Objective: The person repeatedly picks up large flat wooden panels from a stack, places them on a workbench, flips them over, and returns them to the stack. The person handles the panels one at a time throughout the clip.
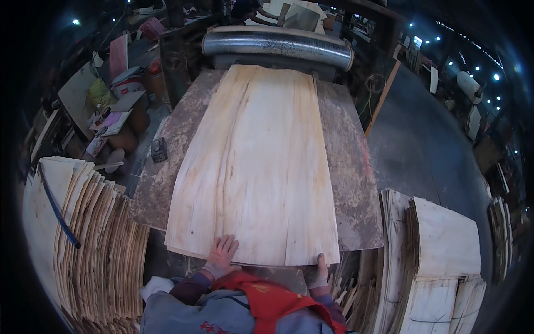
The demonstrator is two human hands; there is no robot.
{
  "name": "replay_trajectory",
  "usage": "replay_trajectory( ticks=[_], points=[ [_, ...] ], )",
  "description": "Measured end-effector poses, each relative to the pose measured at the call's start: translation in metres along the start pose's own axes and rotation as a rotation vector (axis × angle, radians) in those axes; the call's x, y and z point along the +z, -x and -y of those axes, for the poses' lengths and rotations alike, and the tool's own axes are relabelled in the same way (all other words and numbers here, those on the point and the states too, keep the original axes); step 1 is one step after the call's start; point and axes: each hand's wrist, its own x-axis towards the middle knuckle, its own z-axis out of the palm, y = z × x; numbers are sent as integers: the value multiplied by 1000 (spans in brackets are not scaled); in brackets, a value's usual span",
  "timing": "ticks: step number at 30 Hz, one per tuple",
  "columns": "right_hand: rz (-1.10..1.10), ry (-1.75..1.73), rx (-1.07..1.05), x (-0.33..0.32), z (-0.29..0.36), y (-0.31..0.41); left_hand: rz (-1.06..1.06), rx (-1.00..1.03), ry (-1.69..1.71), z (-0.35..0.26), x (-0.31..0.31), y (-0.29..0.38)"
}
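A long pale wood veneer sheet (267, 167) lies lengthwise on a stained table (350, 167), its far end close to a shiny metal roller (279, 45). My left hand (222, 254) rests palm down on the sheet's near edge, left of the middle, fingers spread. At the near right corner is my right hand (319, 273), thumb up against the edge; its other fingers are hidden below, so its hold cannot be told. More veneer edges show under the sheet at the near left corner.
A tall stack of veneers (100, 234) stands at the left with a dark blue strip (58, 208) on it. Bundled veneers (446, 238) stand at the right. A small dark block (159, 150) sits on the table's left edge. Beyond the roller, a person (250, 12) handles sheets.
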Motion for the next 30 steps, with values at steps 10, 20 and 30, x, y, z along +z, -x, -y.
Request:
replay_trajectory(
  ticks=[10, 20, 30],
  points=[
    [-275, 144, 82, -34, -20, -24, -7, -23, 33, 0, 10, -3],
    [-285, 123, 134, -24, -17, -21, -43, -16, 54, 1, 15, -3],
    [-186, 93, 118, -18, -15, -17, -71, 1, 98, 3, 14, -2]
  ],
)
